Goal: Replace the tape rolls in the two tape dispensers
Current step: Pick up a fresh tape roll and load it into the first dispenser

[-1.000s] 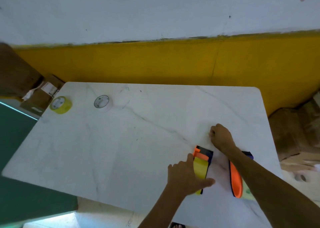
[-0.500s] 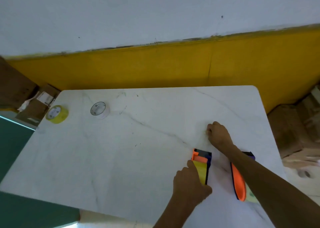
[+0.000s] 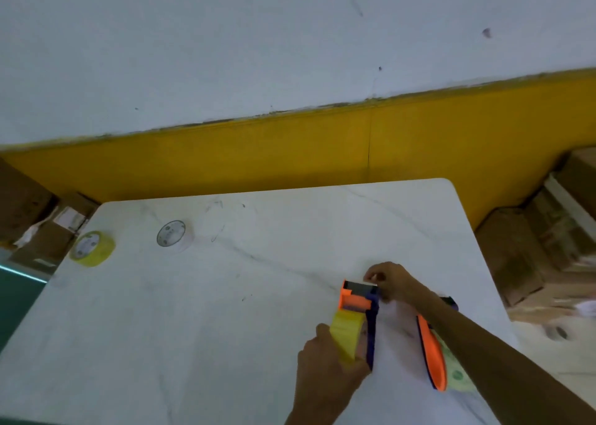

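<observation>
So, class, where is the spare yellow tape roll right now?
In the head view the yellow tape roll sits at the table's far left corner, left of the white roll.

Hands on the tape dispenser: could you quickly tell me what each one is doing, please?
Left hand: grips the dispenser's yellow tape roll.
Right hand: pinches at the tape dispenser front end.

I see two rolls point(image 3: 93, 248) point(image 3: 172, 235) far left on the table point(image 3: 225, 328); two dispensers point(image 3: 358, 318) point(image 3: 433, 353) side by side near right.
</observation>
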Demonstrator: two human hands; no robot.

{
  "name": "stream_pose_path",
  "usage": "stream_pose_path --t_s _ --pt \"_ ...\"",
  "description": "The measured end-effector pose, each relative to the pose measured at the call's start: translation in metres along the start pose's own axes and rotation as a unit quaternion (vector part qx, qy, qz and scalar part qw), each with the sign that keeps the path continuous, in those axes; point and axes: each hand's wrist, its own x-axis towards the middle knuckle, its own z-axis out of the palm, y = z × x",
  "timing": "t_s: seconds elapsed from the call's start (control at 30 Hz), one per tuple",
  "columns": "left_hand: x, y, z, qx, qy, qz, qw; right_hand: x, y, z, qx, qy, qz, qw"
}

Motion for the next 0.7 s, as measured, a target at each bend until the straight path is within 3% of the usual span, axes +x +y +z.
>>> stream_pose_path --t_s 0.1,0.27,0.53,0.7 --pt "-0.002 0.000 -0.009 -0.036 0.021 0.007 0.999 -0.013 -0.010 0.010 0.239 -0.033 0.075 0.968" --pt "0.000 0.002 -0.025 -0.064 0.068 0.011 0.996 -0.039 -0.024 0.038 0.494 -0.075 0.136 0.855" --pt "0.006 0.001 -0.035 -0.032 0.066 0.002 0.997 -0.071 -0.024 0.083 0.654 -0.063 0.108 0.746" --pt "0.013 0.004 -0.016 0.001 0.033 -0.011 0.999 -0.093 -0.017 0.093 0.626 -0.057 0.160 0.761"
